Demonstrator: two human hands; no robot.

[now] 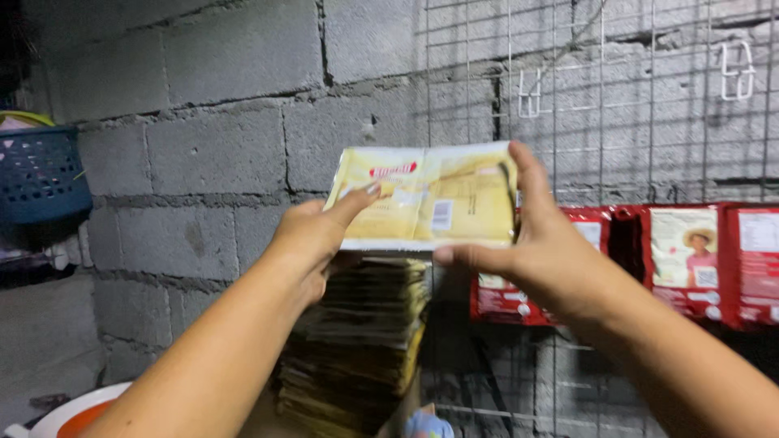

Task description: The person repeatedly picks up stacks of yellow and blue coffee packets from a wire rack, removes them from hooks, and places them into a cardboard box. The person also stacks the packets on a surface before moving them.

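A flat yellow packet [438, 195] is held up in front of the grey block wall, its back side with a barcode facing me. My left hand [312, 235] grips its left lower corner, thumb on the face. Its right edge sits in my right hand [544, 243], fingers over the top and thumb underneath. Directly below the packet stands a tall stack of similar yellow packets [365, 341].
A white wire grid [617, 97] with hooks covers the wall on the right. Red packets [690, 259] hang in a row on it. A blue plastic basket [36, 170] sits at far left, and a white and orange basin [73, 414] at bottom left.
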